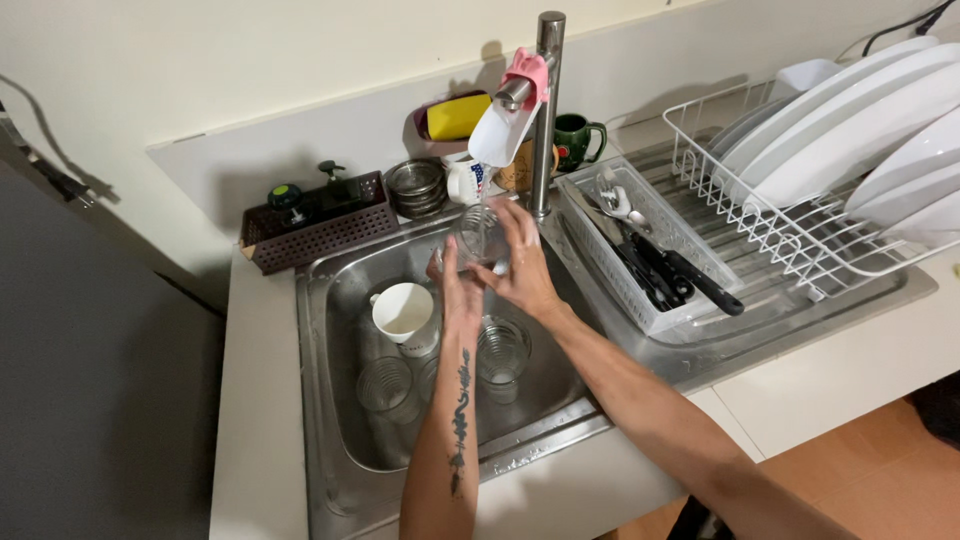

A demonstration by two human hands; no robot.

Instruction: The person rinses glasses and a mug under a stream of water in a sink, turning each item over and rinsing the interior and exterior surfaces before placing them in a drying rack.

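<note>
Glasses (502, 350) and a white cup (404, 310) crowd the sink (330, 400) floor, leaving open room only along its lower-right edge, under the spout (497, 132).

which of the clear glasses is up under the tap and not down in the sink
The clear glass held between the left hand and right hand, just below the white spout. The other glasses sit low on the sink bottom, untouched.

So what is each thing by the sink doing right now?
Clear glass: held under the tap spout by left hand and right hand.
White cup: upright in the sink.
Two glasses: upright in sink.
White plates: standing in rack.
Utensils: lying in tray.
</note>
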